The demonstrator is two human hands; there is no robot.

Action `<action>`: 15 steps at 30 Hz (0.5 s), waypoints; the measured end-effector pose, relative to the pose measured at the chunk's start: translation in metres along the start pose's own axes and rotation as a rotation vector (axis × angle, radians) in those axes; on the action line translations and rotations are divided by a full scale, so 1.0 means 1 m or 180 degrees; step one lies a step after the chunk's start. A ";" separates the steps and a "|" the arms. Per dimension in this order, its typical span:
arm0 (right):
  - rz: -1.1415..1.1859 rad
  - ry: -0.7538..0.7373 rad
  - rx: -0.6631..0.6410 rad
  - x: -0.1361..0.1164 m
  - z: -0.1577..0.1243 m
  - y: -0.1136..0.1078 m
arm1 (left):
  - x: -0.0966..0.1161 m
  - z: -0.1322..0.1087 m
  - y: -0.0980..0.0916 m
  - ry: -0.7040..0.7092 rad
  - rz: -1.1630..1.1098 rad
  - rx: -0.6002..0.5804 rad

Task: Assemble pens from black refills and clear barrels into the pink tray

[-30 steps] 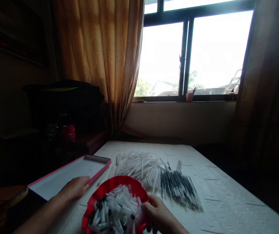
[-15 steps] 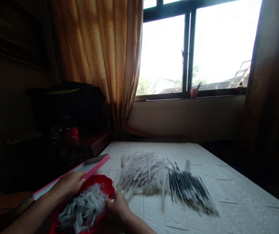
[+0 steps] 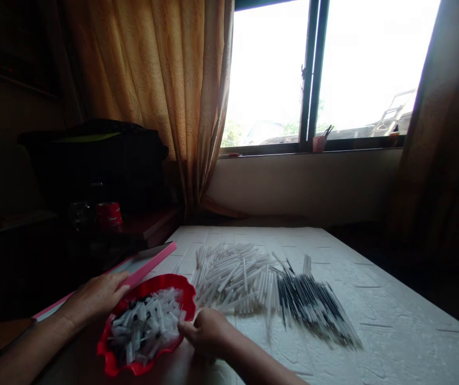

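Note:
A red scalloped bowl (image 3: 188, 298) full of short clear plastic caps, some with black parts, is tilted towards me at the table's near left. My right hand (image 3: 210, 330) is closed on the bowl's right rim, thumb on the inside edge. My left hand (image 3: 99, 293) lies left of the bowl, its fingers closed over the rim of a shallow pink-edged tray (image 3: 155, 263). Part of the tray is hidden behind that hand. Beyond the bowl lies a heap of clear plastic tubes (image 3: 233, 275). Right of it are thin dark pen refills (image 3: 313, 307).
The white brick-patterned tabletop (image 3: 394, 315) carries the heaps. Back left, a dark side table (image 3: 161, 222) holds a red can (image 3: 109, 213) and a large black bag (image 3: 93, 155). A cup with sticks (image 3: 318, 143) stands on the windowsill. Curtains (image 3: 153, 80) hang beside the window.
The red bowl has shifted up and right and shows more of its rim, with my right hand on it. My left hand has slid slightly left along the tray rim. The view has tipped downwards.

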State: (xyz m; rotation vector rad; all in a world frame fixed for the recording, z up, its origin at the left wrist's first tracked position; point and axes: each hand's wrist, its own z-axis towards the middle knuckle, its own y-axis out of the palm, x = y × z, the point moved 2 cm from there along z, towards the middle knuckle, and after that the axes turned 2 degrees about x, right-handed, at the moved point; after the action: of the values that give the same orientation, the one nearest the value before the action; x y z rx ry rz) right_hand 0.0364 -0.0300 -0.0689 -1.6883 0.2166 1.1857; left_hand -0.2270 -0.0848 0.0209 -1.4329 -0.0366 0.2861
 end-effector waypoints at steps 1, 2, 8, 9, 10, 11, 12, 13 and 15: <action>-0.0336 0.0029 0.0015 0.000 0.001 -0.012 | 0.000 -0.001 0.000 0.0004 -0.0004 -0.0009; -0.0656 0.0046 0.0057 -0.001 0.006 -0.024 | -0.001 -0.001 0.001 0.0007 -0.0004 -0.0017; -0.1802 -0.0614 -0.0028 -0.017 0.079 -0.061 | 0.003 -0.007 0.003 -0.0038 0.0093 0.0019; -0.1902 -0.0798 -0.0155 -0.020 0.095 -0.058 | 0.003 -0.009 0.005 -0.0046 0.0113 0.0027; -0.1988 -0.0980 -0.0300 -0.022 0.110 -0.054 | 0.003 -0.011 0.006 -0.0058 0.0130 0.0025; -0.2065 -0.1148 -0.0445 -0.024 0.124 -0.048 | 0.001 -0.013 0.009 -0.0077 0.0147 0.0020; -0.2134 -0.1298 -0.0582 -0.025 0.136 -0.042 | -0.001 -0.015 0.013 -0.0119 0.0160 0.0008; -0.2195 -0.1427 -0.0704 -0.026 0.147 -0.035 | -0.004 -0.017 0.019 -0.0168 0.0169 0.0002; -0.2297 -0.1629 -0.0892 -0.025 0.164 -0.024 | -0.013 -0.020 0.033 -0.0249 0.0145 0.0072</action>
State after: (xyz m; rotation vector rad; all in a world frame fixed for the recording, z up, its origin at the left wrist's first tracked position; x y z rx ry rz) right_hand -0.0594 0.1031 -0.0342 -1.4305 -0.8402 1.0593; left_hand -0.2415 -0.1033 -0.0126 -1.4009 -0.0644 0.3789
